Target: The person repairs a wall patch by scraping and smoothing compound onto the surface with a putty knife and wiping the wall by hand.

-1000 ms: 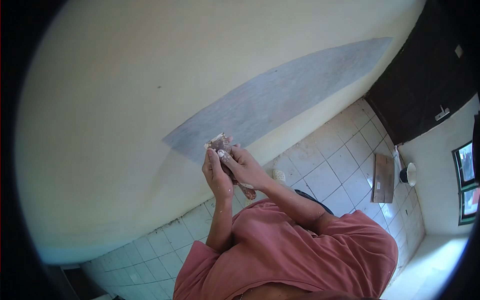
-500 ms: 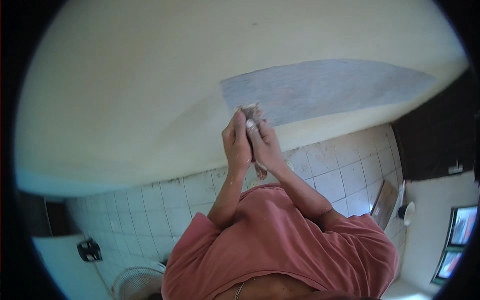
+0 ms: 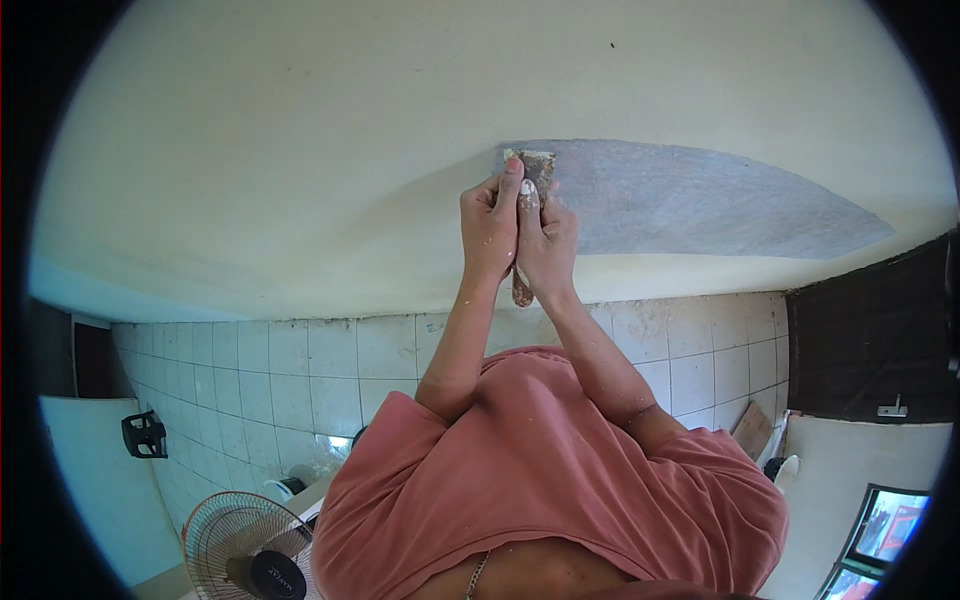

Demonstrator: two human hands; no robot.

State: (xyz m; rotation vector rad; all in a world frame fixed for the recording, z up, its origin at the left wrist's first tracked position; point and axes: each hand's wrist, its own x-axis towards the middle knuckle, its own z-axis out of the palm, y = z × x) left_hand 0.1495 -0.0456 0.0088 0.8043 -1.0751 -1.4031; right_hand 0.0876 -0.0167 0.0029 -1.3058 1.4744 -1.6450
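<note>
Both hands grip one paint scraper (image 3: pixel 540 172), its worn, paint-crusted blade pressed to the wall (image 3: pixel 300 150). My left hand (image 3: pixel 490 228) is closed on it with the thumb lying up along the blade. My right hand (image 3: pixel 548 240) wraps it from the other side, thumb beside the left one, the nail smeared white. Below the hands the end of the scraper's brown handle (image 3: pixel 522 290) sticks out. The blade sits at the left end of a bare grey patch (image 3: pixel 700 200) in the cream paint. White flecks dot both forearms.
White floor tiles (image 3: pixel 335 400) run along the wall's foot. A standing fan (image 3: pixel 240 550) is at the lower left, with a black stool (image 3: pixel 145 435) beyond it. On the right are a dark door (image 3: pixel 870 340), a leaning board (image 3: pixel 752 430) and a window (image 3: pixel 885 530).
My hands and the scraper have moved up the wall along the left edge of the grey patch. My view has shifted too, bringing more of the fan into sight.
</note>
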